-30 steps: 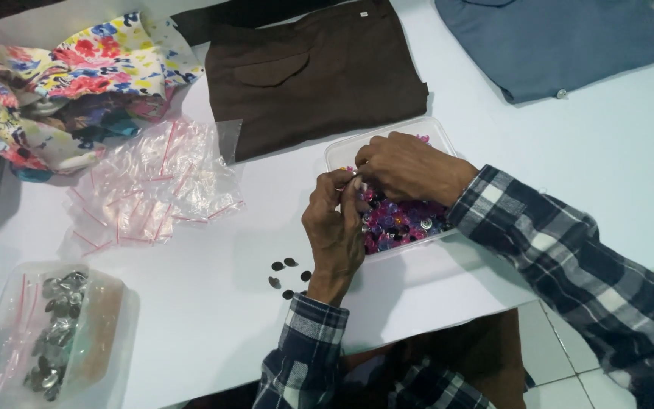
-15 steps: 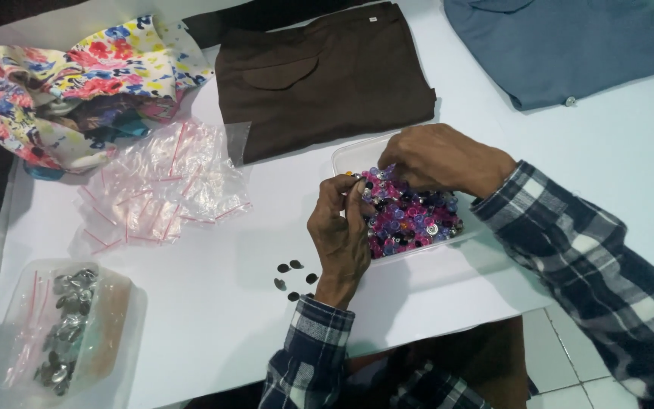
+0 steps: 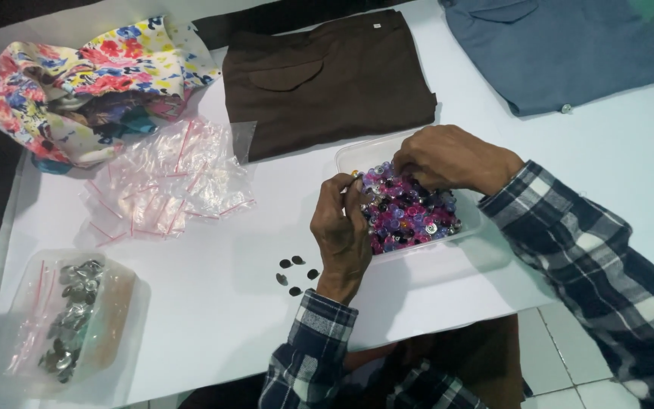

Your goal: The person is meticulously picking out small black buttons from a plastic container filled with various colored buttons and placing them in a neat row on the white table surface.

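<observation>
A clear rectangular plastic tray (image 3: 353,155) heaped with small purple, pink and silver buttons (image 3: 406,212) is being worked over on the white table (image 3: 213,303). The left hand (image 3: 342,227) is being held at the tray's near-left edge, its fingertips (image 3: 353,184) pinched together on what appears to be one small button; the item itself is too small to be confirmed. The right hand (image 3: 452,157) is being kept curled over the far side of the heap, fingers bent down among the buttons; whether anything is being gripped there cannot be told.

Progress, as judged: four small dark oval buttons (image 3: 295,273) are lying loose on the table just beside the left wrist, apart from the tray. The heap in the tray is being left nearly full, so most of the picking looks undone.

Surroundings: a pile of empty clear zip bags with red strips (image 3: 168,182) is lying well to the left of the tray. A clear plastic tub of grey metal buttons (image 3: 70,318) is sitting at the near-left corner. A folded brown garment (image 3: 327,76), a blue garment (image 3: 562,45) and a crumpled floral cloth (image 3: 85,83) are lying along the far edge. Nothing is being seen between the hands and the loose buttons.
</observation>
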